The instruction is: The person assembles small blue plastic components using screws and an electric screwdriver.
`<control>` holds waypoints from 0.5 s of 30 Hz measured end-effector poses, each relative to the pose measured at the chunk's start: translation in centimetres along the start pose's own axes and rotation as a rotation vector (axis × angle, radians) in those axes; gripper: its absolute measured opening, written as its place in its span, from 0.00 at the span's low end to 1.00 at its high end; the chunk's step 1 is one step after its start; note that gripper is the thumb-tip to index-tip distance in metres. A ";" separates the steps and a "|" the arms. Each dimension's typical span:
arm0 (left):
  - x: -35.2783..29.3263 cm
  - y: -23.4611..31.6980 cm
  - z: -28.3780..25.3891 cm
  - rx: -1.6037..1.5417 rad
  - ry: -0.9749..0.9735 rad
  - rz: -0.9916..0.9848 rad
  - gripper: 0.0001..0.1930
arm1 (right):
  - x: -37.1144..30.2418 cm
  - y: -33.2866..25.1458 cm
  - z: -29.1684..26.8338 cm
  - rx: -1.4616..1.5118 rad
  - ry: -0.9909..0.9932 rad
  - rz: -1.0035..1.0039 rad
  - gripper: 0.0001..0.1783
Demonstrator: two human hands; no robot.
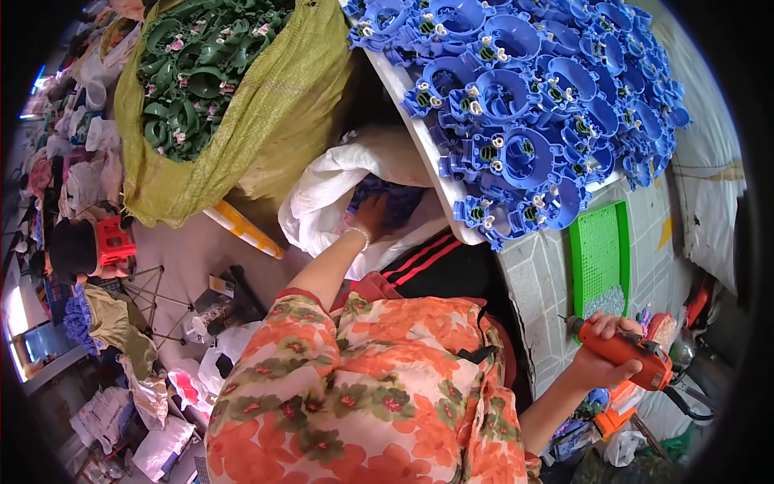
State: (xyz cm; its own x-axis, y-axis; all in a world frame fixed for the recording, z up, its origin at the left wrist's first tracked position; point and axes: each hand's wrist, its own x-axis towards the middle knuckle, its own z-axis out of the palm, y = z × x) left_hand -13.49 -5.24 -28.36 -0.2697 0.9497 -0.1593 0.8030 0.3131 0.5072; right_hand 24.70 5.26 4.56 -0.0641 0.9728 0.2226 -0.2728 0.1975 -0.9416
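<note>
My left hand [371, 218] reaches down into a white woven sack [310, 194], where dark blue plastic parts [405, 206] lie in shadow. It touches these parts, but its fingers are too dark to show whether they grip one. At the right, my right hand [606, 355] is wrapped round an orange power screwdriver [625, 352] with a dark tip pointing left and a black cord at its other end. Between my hands stands a table with a big heap of blue plastic parts [508, 93], each with a ring shape and small white and dark green pieces.
Beyond the sack stands a yellow-green sack [298, 105] full of dark green plastic parts [205, 85]. A green tray [601, 250] with small clear or silvery bits lies on the table [536, 298]. To the left are a red stool [114, 239] and a small tripod [161, 302].
</note>
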 end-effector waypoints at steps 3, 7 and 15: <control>0.1 -1.3 0.1 0.007 -0.058 -0.165 0.46 | 0.2 0.0 0.2 -0.002 0.022 -0.002 0.39; -1.0 -1.4 -1.8 -0.163 0.142 -0.132 0.27 | 0.5 0.0 0.0 -0.014 0.045 -0.012 0.39; -4.3 7.9 -12.6 -0.360 0.416 0.024 0.13 | 1.0 0.7 1.4 -0.011 0.098 0.004 0.38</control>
State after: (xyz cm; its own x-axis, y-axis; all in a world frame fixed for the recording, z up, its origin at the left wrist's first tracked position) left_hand -12.64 -6.93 -13.00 -0.4990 0.8504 0.1671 0.5990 0.1991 0.7756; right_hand 23.07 6.19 4.47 0.0292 0.9807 0.1932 -0.2622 0.1940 -0.9453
